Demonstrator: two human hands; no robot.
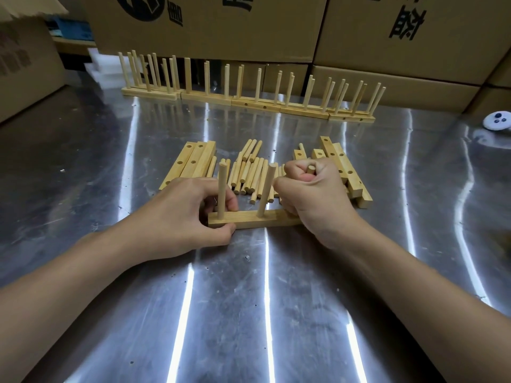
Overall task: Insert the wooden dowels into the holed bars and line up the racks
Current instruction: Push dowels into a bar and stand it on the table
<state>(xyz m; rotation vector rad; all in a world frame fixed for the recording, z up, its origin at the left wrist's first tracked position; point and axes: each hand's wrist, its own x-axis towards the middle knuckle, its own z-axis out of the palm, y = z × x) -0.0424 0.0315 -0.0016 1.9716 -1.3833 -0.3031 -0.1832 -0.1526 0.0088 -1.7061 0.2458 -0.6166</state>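
Left grip (190, 217): my fingers pinch the left end of the bar (249, 219), which lies flat on the desk (249, 299).
Right grip (312, 194): closed in a fist round a dowel (310, 169) at the bar's right end; only its top shows.
Standing dowels (221, 189): two upright in the bar between my hands.
Loose dowels (249, 172): heaped just behind the bar, with spare holed bars (193, 161) on either side.
Finished racks (249, 102): lined end to end at the back, before cardboard boxes (387, 29).
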